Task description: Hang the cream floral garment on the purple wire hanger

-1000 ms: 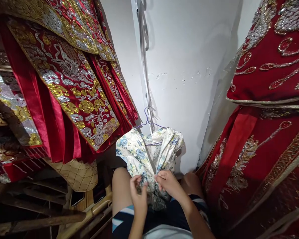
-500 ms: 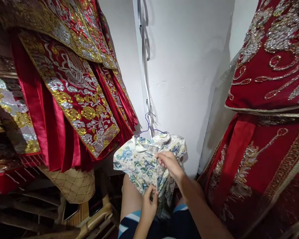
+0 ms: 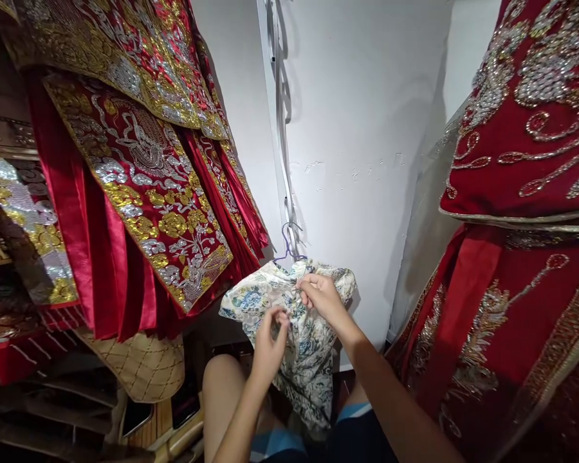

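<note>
A floral short-sleeved shirt (image 3: 299, 328), cream with blue and green flowers, hangs on a thin purple wire hanger (image 3: 287, 249) in front of my knees. My right hand (image 3: 322, 297) pinches the shirt's front edge just below the collar. Lower and to the left, my left hand (image 3: 270, 341) is in front of the shirt's chest, its fingers curled and the thumb close to the fingertips. Whether a bit of cloth is between them I cannot make out. The shirt's lower part hangs down between my legs.
A white metal rail (image 3: 280, 128) with hooks runs down the white wall (image 3: 352, 128). Red garments with gold and silver embroidery (image 3: 168, 218) hang at left; a red beaded garment (image 3: 482, 270) hangs at right. A dark phone (image 3: 137, 417) lies on a bamboo seat (image 3: 149, 431) at lower left.
My left hand has left the shirt's lower front edge and moved up and left. The shirt now hangs lower and straighter. My right hand is still near the collar, slightly higher.
</note>
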{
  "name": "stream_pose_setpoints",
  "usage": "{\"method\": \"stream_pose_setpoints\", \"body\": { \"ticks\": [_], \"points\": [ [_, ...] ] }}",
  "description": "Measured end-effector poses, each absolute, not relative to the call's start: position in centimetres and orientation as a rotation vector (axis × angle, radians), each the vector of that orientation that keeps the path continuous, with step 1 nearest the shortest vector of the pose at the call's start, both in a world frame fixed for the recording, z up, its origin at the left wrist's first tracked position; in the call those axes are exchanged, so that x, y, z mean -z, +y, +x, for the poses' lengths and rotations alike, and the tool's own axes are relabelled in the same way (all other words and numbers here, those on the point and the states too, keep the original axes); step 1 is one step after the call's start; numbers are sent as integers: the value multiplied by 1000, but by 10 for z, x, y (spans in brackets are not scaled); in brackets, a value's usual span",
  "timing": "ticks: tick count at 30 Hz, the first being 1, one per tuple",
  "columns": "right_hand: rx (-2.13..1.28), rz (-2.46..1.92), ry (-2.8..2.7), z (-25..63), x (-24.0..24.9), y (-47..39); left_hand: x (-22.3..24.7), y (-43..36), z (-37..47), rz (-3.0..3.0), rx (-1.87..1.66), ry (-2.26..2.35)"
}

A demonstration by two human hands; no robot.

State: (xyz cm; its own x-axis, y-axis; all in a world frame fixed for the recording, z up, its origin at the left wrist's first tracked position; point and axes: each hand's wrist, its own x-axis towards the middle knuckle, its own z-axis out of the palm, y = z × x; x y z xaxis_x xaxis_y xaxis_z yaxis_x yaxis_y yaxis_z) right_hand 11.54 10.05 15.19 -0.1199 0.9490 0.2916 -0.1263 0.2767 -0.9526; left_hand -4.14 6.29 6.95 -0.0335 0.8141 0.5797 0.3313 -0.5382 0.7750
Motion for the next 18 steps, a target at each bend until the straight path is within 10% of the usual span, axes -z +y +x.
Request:
{"method": "stream_pose_setpoints", "body": {
  "ticks": [10,18],
  "points": [
    [-945,-947,-1401,118,-135,115,-182,96,-29,2505,-1630,1233],
    [-1243,-1021,-1374,111,-63,103,-135,114,-111,782,-2243,1081]
  ]
}}
